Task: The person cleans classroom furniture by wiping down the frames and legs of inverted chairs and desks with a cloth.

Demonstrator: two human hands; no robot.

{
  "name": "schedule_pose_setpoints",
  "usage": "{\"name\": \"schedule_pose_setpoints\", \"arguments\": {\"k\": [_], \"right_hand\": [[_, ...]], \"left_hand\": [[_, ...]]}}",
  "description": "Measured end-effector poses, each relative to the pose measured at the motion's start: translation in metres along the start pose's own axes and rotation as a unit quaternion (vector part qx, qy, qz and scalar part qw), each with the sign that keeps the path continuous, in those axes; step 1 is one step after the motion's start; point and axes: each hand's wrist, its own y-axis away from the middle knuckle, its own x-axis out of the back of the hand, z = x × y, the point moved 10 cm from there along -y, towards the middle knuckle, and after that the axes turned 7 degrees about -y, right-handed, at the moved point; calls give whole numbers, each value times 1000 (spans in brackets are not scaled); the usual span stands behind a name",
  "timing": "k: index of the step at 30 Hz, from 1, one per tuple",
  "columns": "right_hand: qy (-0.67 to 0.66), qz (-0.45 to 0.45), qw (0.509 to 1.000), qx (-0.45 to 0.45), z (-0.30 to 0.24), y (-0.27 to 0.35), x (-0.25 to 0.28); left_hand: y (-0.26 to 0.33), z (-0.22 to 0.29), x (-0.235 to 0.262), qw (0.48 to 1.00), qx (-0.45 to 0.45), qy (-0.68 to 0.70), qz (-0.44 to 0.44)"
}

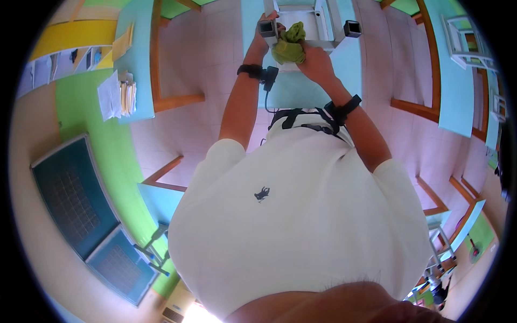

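Note:
A pale grey metal stool frame (340,36) rests on the light-blue table (301,89) in front of me, with dark square leg ends pointing toward me. My left hand (260,42) is closed around its left leg, and part of its fingers is hidden behind that leg. A crumpled green cloth (289,52) is bunched against the frame just right of the same leg. Gripping the cloth's right side is my right hand (316,63), its fingers closed. Black straps with small devices circle both wrists.
Papers and folders (125,94) sit on a blue table at the left. Another blue table (455,102) stands to the right, bearing an upturned stool (466,40). Wooden table legs (180,102) jut over the tiled floor on both sides. A cable hangs from the left wrist device.

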Motion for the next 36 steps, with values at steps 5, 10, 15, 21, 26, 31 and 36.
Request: {"name": "schedule_pose_setpoints", "arguments": {"k": [5,10,15,21,26,31,36], "right_hand": [[43,64,996,38,-5,7,19],[133,47,990,-15,11,18,22],[171,26,983,-61,28,45,47],[170,7,982,-85,20,46,45],[151,-28,988,-22,-1,28,18],[118,-53,991,39,-19,12,-17],[155,-18,986,53,-14,21,-5]], "left_hand": [[3,3,-11,999,8,44,-26],[1,-6,-6,998,43,15,-35],[3,8,-11,1000,1,-17,-17],[4,4,-6,1000,10,19,-8],[4,7,-10,1000,-4,19,-20],[0,2,-4,999,-8,43,3],[5,3,-14,999,9,28,-29]]}}
